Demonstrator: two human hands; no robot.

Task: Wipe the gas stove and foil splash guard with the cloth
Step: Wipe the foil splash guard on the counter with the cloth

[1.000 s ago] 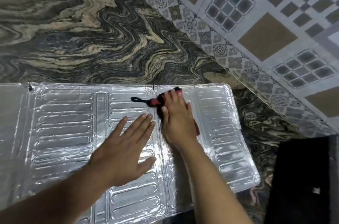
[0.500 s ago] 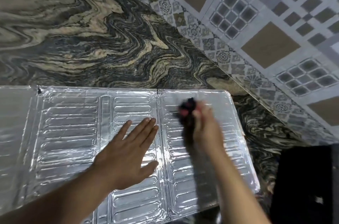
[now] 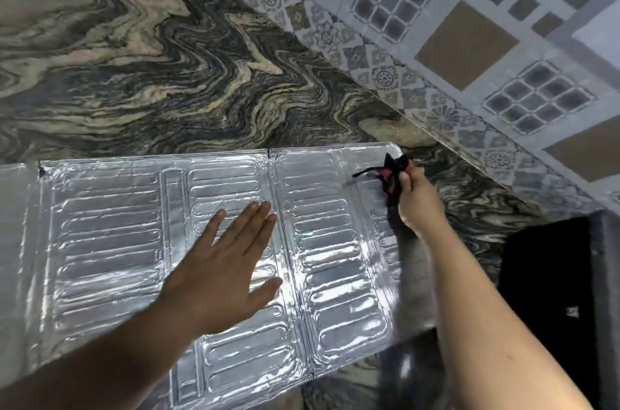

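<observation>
The silver foil splash guard (image 3: 110,242) lies flat on the marbled counter, its ribbed panels spread from the left edge to the right of centre. My left hand (image 3: 228,272) presses flat on its middle panel, fingers spread. My right hand (image 3: 416,205) is at the guard's far right corner, closed around a bunched black and red cloth (image 3: 392,171) that touches the foil near that corner. A black object (image 3: 550,292), possibly the gas stove, fills the lower right; I cannot tell what it is.
The dark marbled counter (image 3: 167,74) stretches behind the guard. A patterned tile wall (image 3: 469,23) rises at the back right, close to my right hand.
My right hand has swept the cloth from the guard's middle fold rightward to its far right corner. My left hand has stayed pressed on the foil.
</observation>
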